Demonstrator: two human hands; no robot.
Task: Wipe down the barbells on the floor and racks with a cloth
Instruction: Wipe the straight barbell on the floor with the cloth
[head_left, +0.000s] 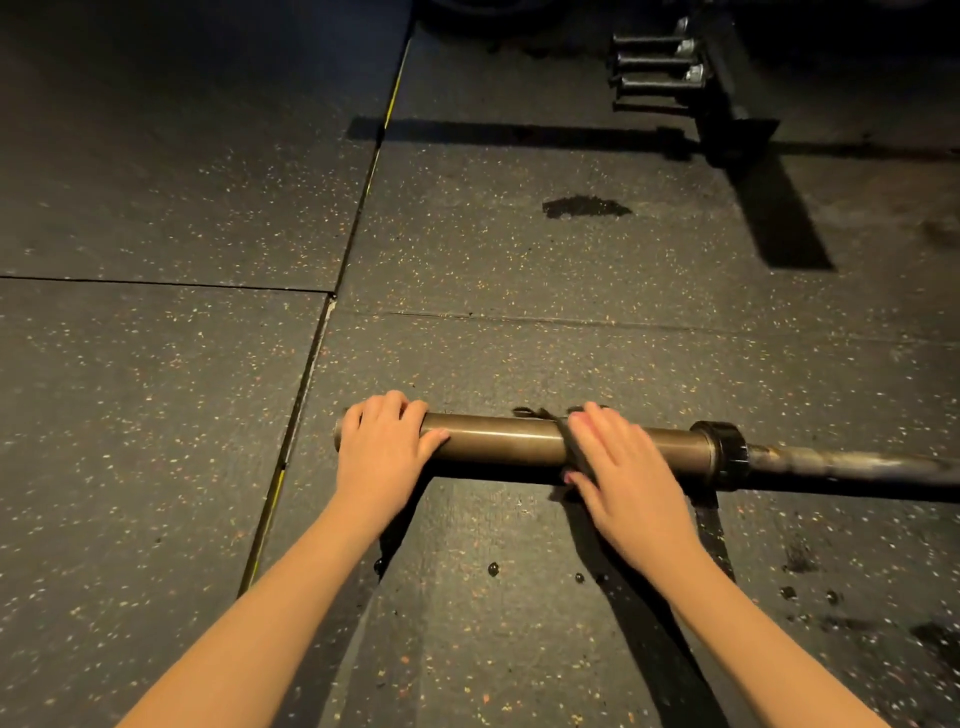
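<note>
A barbell lies on the rubber floor, its thick bronze sleeve (501, 439) pointing left and its thin shaft (852, 463) running off to the right past a black collar (723, 453). My left hand (387, 449) grips the sleeve's left end, fingers curled over the top. My right hand (621, 467) lies over the middle of the sleeve and presses a dark cloth (570, 441) against it; only a thin strip of the cloth shows beside the fingers.
A black rack foot (737, 122) with several horizontal steel pegs (654, 62) stands at the back right. Wet patches and drops (584, 206) mark the speckled floor mats (182, 415). A mat seam with a yellow line (311, 374) runs diagonally on the left.
</note>
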